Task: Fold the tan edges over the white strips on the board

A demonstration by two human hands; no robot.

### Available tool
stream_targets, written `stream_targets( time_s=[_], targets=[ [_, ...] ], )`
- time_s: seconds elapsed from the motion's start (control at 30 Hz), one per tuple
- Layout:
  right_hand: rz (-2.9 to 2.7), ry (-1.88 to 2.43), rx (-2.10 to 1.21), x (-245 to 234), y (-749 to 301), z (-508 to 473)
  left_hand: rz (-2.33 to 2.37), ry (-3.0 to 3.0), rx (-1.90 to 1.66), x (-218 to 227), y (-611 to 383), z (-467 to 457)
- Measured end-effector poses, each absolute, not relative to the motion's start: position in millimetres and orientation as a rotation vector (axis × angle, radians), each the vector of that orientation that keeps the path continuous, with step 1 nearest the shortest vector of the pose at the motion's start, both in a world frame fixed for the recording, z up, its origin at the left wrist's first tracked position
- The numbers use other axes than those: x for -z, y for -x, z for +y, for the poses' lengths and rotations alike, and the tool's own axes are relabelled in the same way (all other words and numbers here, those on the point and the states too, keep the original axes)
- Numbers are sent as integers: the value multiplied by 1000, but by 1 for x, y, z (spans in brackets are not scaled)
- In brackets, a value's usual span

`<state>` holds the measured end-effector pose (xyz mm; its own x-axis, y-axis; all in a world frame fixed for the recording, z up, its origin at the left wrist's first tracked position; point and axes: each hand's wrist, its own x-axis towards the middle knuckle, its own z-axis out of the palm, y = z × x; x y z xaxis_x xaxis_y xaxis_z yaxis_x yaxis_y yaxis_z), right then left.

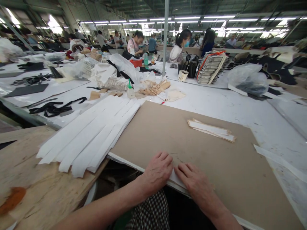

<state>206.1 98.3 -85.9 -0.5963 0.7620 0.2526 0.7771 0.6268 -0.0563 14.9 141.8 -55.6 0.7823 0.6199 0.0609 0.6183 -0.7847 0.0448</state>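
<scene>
My left hand (158,168) and my right hand (193,179) are close together at the near edge of a brown board (153,134). Both have curled fingers pressed down on a small white strip (173,176), of which only a bit shows between them. The rest of that strip is hidden under the hands. Farther right on the board lies a small stack of white strips with beige edges (211,129). To the left, many long white strips (88,134) are fanned out, overlapping the table edge.
A bottle with a green nozzle (130,91) stands beyond the board, near beige scraps (155,87). Black straps (57,107) lie at left. A bundled stack (212,67), a plastic bag (249,80) and a metal pole (166,38) are farther back. Other people work beyond.
</scene>
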Motion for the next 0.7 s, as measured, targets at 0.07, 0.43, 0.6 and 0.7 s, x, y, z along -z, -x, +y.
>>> stream_targets(
  time_s=[0.07,0.43,0.6,0.7],
  targets=[
    [-2589,1278,63,86,-208,97,1052,-2885,-121,63,-24,138],
    [-2517,1273,80,93,-258,81,913,-2895,-204,61,-24,135],
    [-2515,1317,69,93,-274,72,857,-2893,-207,65,-24,136],
    [-2513,1310,48,89,-276,70,832,-2890,-192,66,-23,135]
  ],
)
